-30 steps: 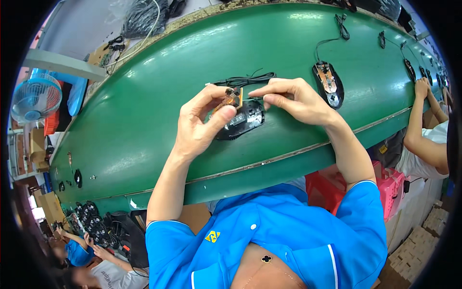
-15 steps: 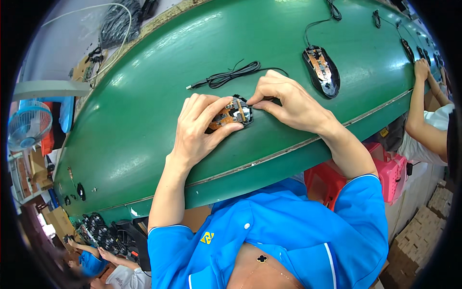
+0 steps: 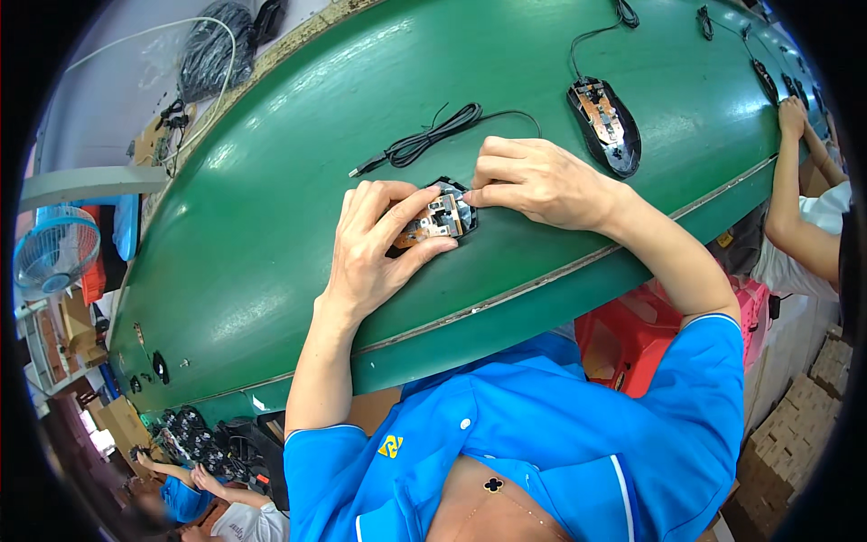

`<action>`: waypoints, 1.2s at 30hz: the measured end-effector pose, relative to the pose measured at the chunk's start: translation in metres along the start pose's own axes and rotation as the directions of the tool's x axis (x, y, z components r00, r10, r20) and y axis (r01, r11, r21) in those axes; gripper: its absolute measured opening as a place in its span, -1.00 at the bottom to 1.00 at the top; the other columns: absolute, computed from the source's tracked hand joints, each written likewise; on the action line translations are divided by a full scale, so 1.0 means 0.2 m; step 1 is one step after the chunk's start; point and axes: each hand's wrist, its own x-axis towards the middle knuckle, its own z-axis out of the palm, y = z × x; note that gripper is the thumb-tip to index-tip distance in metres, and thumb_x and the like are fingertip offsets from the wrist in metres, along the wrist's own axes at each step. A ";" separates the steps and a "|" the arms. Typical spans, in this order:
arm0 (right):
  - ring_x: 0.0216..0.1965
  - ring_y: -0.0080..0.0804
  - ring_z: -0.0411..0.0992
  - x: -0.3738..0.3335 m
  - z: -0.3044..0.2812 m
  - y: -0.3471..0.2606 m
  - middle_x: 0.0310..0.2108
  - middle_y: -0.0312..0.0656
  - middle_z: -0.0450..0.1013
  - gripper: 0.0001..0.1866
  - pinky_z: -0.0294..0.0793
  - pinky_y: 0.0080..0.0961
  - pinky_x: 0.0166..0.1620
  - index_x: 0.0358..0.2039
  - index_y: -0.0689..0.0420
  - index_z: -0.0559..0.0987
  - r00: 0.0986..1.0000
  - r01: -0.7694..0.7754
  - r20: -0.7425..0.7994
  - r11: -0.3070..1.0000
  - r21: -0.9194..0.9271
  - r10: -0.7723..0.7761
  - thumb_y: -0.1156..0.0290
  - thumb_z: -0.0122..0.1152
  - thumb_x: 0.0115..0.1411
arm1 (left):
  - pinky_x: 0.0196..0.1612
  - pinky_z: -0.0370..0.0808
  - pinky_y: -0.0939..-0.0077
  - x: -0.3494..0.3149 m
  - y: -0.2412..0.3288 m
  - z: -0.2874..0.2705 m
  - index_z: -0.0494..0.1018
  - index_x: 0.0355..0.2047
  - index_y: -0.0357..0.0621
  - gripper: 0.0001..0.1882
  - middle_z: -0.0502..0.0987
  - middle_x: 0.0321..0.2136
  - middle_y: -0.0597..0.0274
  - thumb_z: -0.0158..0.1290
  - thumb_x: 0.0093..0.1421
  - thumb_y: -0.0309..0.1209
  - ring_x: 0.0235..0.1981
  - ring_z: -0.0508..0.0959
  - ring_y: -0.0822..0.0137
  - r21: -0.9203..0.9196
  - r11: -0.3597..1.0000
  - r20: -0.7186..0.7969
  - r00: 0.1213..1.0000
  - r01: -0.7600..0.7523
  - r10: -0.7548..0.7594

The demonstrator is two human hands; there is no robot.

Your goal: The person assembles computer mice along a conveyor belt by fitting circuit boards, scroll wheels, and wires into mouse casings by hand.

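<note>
On the green worktable, an opened computer mouse (image 3: 442,217) shows its orange-brown circuit board inside a black shell. My left hand (image 3: 368,239) is closed round it, thumb on the near side and fingers on the far side. At the mouse's right end, the fingertips of my right hand (image 3: 537,185) press together in a pinch; what they hold is hidden. A coiled black cable (image 3: 429,140) with a metal plug lies just beyond the mouse. Its loose run curves to the right and passes out of sight behind my right hand.
Another opened mouse (image 3: 603,122) with its cable lies farther right on the green worktable (image 3: 244,235). More mice (image 3: 766,81) lie near a co-worker's hand (image 3: 792,117) at the far right. A few small black parts (image 3: 160,367) are at the left end. A red stool (image 3: 632,334) stands below the table edge.
My right hand has turned slightly, and its fingers have curled closer together at the mouse's end. My right elbow has swung outward. The left hand keeps its hold on the mouse.
</note>
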 end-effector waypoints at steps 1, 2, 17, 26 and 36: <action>-0.29 -0.32 0.33 0.00 -0.01 0.01 -0.30 -0.25 0.43 -0.96 0.41 -0.45 -0.19 -0.36 0.16 0.61 0.999 0.043 0.011 0.999 -0.022 -0.043 0.51 0.21 0.20 | -0.11 0.41 0.37 0.01 0.00 0.00 0.62 0.03 -0.08 -0.45 0.54 -0.20 0.20 0.43 0.01 -0.23 -0.27 0.44 0.27 0.003 1.000 0.002 1.000 -0.010 0.010; -0.29 -0.32 0.33 0.01 -0.01 0.00 -0.30 -0.25 0.43 -0.96 0.41 -0.45 -0.19 -0.36 0.16 0.61 0.999 0.048 0.010 0.998 -0.027 -0.048 0.51 0.21 0.20 | -0.11 0.41 0.37 0.01 0.00 0.00 0.62 0.03 -0.08 -0.45 0.54 -0.20 0.20 0.43 0.01 -0.23 -0.27 0.44 0.27 0.007 1.000 -0.003 1.000 -0.014 0.014; -0.19 -0.31 0.36 -0.01 -0.01 -0.11 -0.21 -0.27 0.48 -0.81 0.35 -0.38 -0.02 -0.23 0.09 0.63 0.977 -0.211 0.034 0.977 -0.006 0.211 0.44 0.39 0.12 | -0.07 0.36 0.39 0.00 0.06 0.01 0.56 0.06 -0.13 -0.41 0.55 -0.22 0.24 0.40 0.04 -0.19 -0.29 0.45 0.28 0.174 0.984 -0.031 0.998 -0.041 0.047; -0.07 -0.30 0.34 0.05 -0.01 -0.13 -0.14 -0.29 0.50 -0.54 0.29 -0.34 0.13 -0.08 0.04 0.69 0.948 -0.279 -0.096 0.935 0.219 0.305 0.30 0.59 -0.05 | -0.07 0.35 0.40 0.05 0.00 0.07 0.31 0.31 -0.17 -0.13 0.59 -0.26 0.25 0.42 0.03 -0.20 -0.28 0.45 0.31 -0.017 1.000 -0.089 0.996 -0.014 0.012; -0.08 -0.33 0.32 0.02 0.00 -0.10 -0.15 -0.30 0.50 -0.49 0.30 -0.33 0.10 -0.05 0.04 0.71 0.958 -0.280 -0.011 0.944 0.177 0.286 0.31 0.60 -0.08 | -0.05 0.34 0.39 0.04 0.01 0.08 0.33 0.31 -0.12 -0.13 0.58 -0.24 0.26 0.42 0.01 -0.20 -0.24 0.44 0.30 -0.049 0.999 -0.069 0.997 -0.020 0.016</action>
